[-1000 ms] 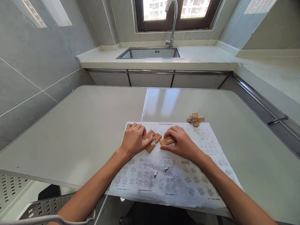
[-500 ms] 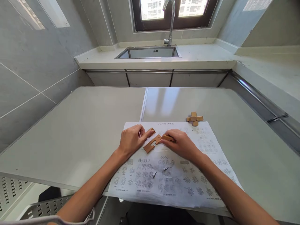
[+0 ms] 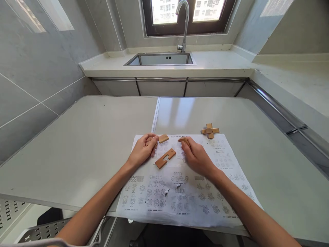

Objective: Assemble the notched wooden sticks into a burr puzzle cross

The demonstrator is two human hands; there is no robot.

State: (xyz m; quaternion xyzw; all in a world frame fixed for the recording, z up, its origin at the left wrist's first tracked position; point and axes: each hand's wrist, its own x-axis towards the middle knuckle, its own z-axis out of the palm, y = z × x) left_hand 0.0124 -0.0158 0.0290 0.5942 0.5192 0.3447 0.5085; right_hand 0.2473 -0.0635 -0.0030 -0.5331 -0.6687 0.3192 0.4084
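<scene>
My left hand is closed on one flat wooden puzzle piece, holding it just above the printed instruction sheet. My right hand is closed on another wooden piece, most of it hidden under the fingers. Between the hands a notched wooden piece lies flat on the sheet, touched by neither hand. An assembled wooden cross puzzle sits on the table just beyond the sheet's far right corner.
The sheet lies on a grey two-panel table with a seam down its middle. A sink with a faucet is set in the counter behind. A perforated metal chair shows at the lower left.
Both hands have drawn apart and moved slightly away from me, each lifting one wooden piece. The notched piece that they were pressing together now lies alone on the sheet.
</scene>
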